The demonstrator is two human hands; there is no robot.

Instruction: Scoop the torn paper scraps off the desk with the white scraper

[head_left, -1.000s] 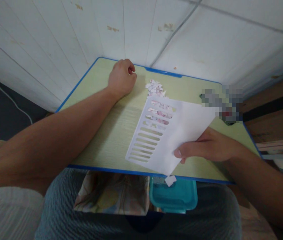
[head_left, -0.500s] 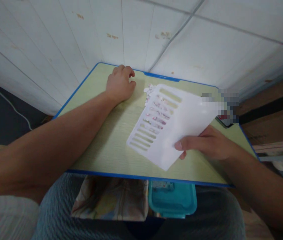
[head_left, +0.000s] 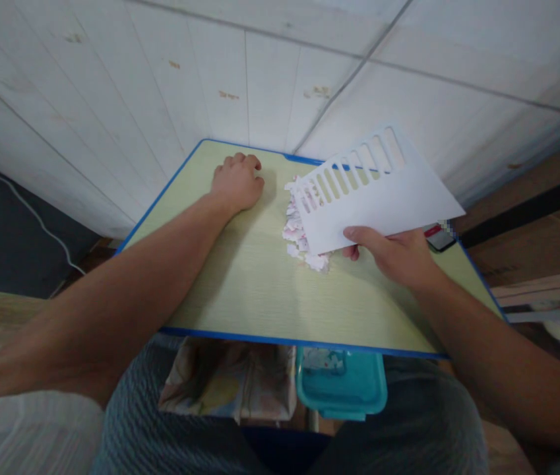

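A white plastic board with a row of graded slots (head_left: 383,211) is in my right hand (head_left: 396,254), pinched along its lower edge with the thumb on top. It is tilted, and its left end sits over a heap of torn paper scraps (head_left: 294,227). Part of the heap is hidden behind the board, and some scraps show through the slots. My left hand (head_left: 240,181) rests on the table (head_left: 240,277) left of the scraps, fingers loosely curled and thumb apart, holding nothing.
Below the table's front edge are a turquoise lidded box (head_left: 342,382) and a patterned fabric bag (head_left: 230,382) by my lap. A phone-like device (head_left: 440,237) lies at the table's right edge. A white panelled wall (head_left: 220,59) with a grey cable (head_left: 343,86) stands behind.
My right hand has swung the slotted board round, its slotted side turning up and away, uncovering more of the paper scraps. The left hand stays resting on the table.
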